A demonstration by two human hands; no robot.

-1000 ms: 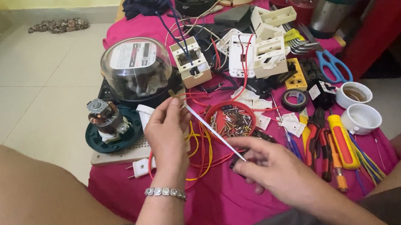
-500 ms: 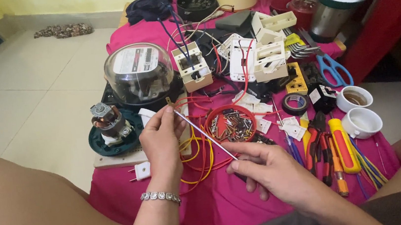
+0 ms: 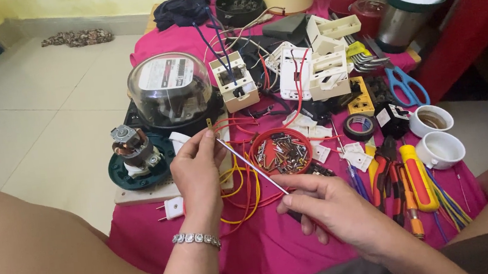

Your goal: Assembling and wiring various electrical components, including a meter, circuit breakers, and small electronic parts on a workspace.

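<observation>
My left hand point(image 3: 198, 171), with a bracelet at the wrist, pinches a small brass-tipped piece point(image 3: 209, 123) between thumb and fingers. My right hand point(image 3: 330, 206) grips a screwdriver point(image 3: 253, 165) by its handle, its thin metal shaft slanting up-left so the tip meets the piece at my left fingers. Both hands hover over a pink cloth point(image 3: 268, 249), just above loops of yellow and red wire point(image 3: 243, 185). A red round lid of screws point(image 3: 280, 151) sits right behind the shaft.
An electric meter under a clear dome point(image 3: 172, 93), a small motor on a green base point(image 3: 134, 157), a white plug point(image 3: 173, 208), white switch boxes point(image 3: 321, 65), black tape point(image 3: 359, 126), pliers and screwdrivers point(image 3: 405, 177), two white holders point(image 3: 437, 135), blue scissors point(image 3: 406, 85). My bare knees flank the cloth.
Both hands stay joined at the screwdriver tip; my left hand has shifted slightly and the shaft's tilt changed a little. The view moved a bit.
</observation>
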